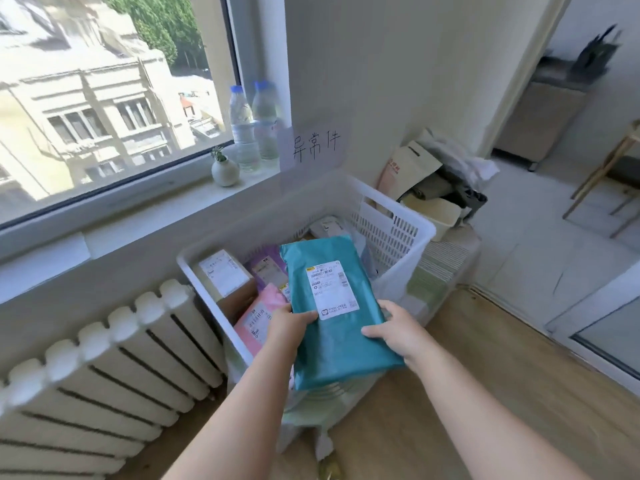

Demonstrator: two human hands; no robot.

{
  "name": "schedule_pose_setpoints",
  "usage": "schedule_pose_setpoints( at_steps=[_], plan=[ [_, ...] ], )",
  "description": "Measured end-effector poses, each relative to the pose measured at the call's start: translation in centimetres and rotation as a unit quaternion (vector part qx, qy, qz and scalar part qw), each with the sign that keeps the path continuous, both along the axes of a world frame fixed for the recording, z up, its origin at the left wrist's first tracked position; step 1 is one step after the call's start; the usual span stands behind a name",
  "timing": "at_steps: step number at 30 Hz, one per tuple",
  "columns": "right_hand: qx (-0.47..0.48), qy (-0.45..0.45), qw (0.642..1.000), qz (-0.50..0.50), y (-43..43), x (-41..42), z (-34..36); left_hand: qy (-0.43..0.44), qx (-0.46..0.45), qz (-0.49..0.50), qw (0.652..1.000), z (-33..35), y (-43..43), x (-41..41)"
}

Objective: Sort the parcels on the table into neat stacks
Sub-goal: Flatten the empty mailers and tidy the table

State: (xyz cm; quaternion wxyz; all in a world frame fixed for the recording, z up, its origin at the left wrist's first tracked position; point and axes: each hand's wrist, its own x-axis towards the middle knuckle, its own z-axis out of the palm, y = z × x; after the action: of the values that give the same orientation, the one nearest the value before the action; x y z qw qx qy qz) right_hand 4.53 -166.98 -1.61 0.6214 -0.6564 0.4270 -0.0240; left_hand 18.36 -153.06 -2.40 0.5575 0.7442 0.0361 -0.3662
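A teal mailer parcel (337, 320) with a white shipping label is held above the near edge of a white plastic basket (398, 233). My left hand (289, 327) grips its left edge, thumb on top. My right hand (394, 329) grips its right edge, thumb across the top. Inside the basket lie a brown cardboard box (227, 280), a pink mailer (258, 322), a purple mailer (265, 266) and a white parcel (329, 228), partly hidden by the teal one.
A white radiator (104, 368) stands at the left under the window sill. Two water bottles (254, 128) and a small vase (225, 171) sit on the sill. Bags and a beige tub (436, 216) are piled behind the basket. Wooden floor lies to the right.
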Motion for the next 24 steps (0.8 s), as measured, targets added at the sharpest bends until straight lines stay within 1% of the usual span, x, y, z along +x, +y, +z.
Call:
schedule_pose_setpoints(
  at_steps=[6,10,13,17,20,22,24],
  plan=[
    [-0.036,0.044,0.996,0.072,-5.0,8.1,-0.7,0.004,0.04,0.051,0.998,-1.4,-3.5,6.1],
    [-0.051,0.081,0.986,0.14,-6.8,12.9,-2.1,-0.026,0.073,0.077,0.994,-3.1,-4.3,8.5],
    [-0.086,0.094,0.971,0.204,-8.2,16.3,-3.4,-0.052,0.119,0.078,0.988,-4.2,-4.9,9.6],
    [-0.11,0.126,0.936,0.311,-9.5,19.1,-5.5,-0.081,0.188,0.068,0.976,-5.8,-5.5,9.1],
    [-0.122,0.163,0.904,0.375,-10.4,20.0,-7.7,-0.07,0.248,0.02,0.966,-7.2,-6.1,8.7],
    [-0.144,0.195,0.869,0.431,-10.9,20.4,-9.4,-0.053,0.29,-0.012,0.955,-8.4,-6.9,8.3],
    [-0.162,0.216,0.836,0.478,-11.0,20.4,-10.1,-0.039,0.311,-0.033,0.949,-9.2,-7.2,7.6]
  ],
)
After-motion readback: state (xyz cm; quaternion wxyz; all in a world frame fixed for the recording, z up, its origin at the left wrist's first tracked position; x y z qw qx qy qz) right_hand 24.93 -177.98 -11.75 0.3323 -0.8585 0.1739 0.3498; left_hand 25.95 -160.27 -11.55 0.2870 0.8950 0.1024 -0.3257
